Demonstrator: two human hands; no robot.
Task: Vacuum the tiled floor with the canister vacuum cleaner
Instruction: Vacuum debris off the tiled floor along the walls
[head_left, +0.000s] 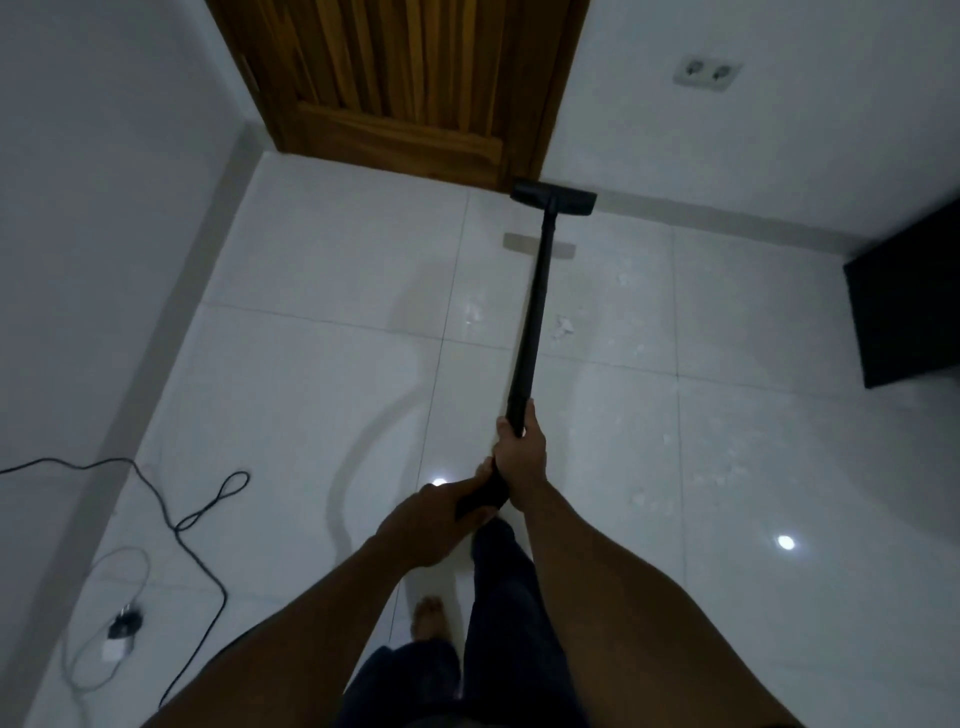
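Note:
A black vacuum wand (534, 306) runs from my hands up to its flat floor head (554, 196), which sits at the foot of the wooden door. My right hand (522, 457) grips the wand's lower end, thumb along the tube. My left hand (441, 519) grips the black handle just below it. White scraps of debris (561, 327) lie on the glossy white tiled floor (311, 389) to the right of the wand. The canister itself is out of view.
A wooden door (400, 83) closes the far side. A black power cord (197, 514) loops along the left wall, beside a white cable and a plug (124, 626). Dark furniture (909, 312) stands at the right. A wall socket (707, 73) is above.

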